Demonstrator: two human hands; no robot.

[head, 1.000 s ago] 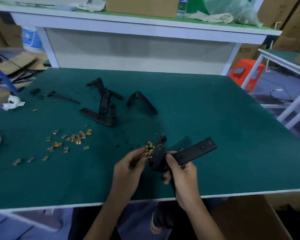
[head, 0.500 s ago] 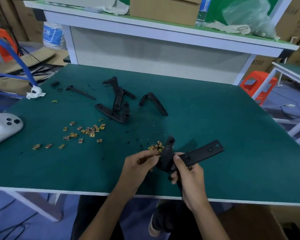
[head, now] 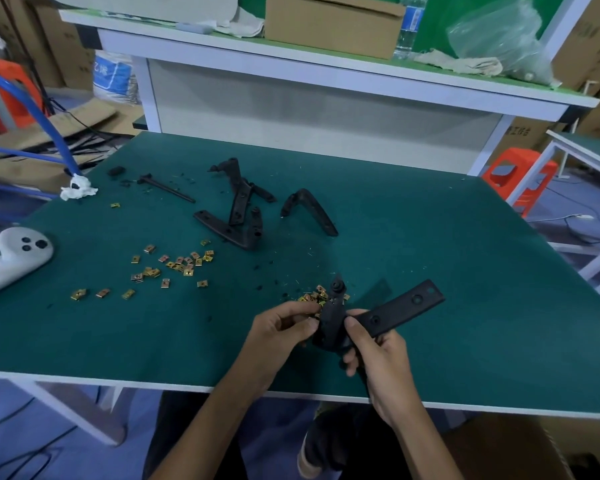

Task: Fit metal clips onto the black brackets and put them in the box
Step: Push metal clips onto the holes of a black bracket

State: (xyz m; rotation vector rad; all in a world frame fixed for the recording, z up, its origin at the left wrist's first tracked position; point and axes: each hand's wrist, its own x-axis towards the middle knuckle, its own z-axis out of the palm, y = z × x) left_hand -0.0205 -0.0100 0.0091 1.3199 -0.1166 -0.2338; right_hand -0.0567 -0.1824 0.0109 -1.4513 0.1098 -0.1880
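Brackets, black, counted: one held bracket (head: pixel 399 308) in the hands, one lone bracket (head: pixel 309 211) lying bent toward the far edge of the worktop (head: pixel 465 271), and a bracket pile (head: pixel 238 216) just left of it. The pile's overlapping arms look like three pieces, but the count is uncertain.

Clips, brass-coloured: roughly two dozen as loose clips (head: pixel 177 265) spread left of centre, plus a small clip heap (head: pixel 314 296) right behind the hands. One thin black rod (head: pixel 167 188) lies near the far left corner, and one white controller (head: pixel 14 258) at the left edge.

Held bracket is L-shaped and sits above the near edge, around the middle. Its long arm runs from the right hand (head: pixel 378 355) up and away to the right, flat face up, three holes showing. The short arm rises toward the far edge, ending in a round knob.

Right hand grips the bend, thumb on top, fingers curled beneath. Left hand (head: pixel 278 332) has its fingers curled, thumb and forefinger pinching the short arm. I cannot tell whether a clip sits between them.

Cardboard box (head: pixel 575 445) shows below the near right corner.
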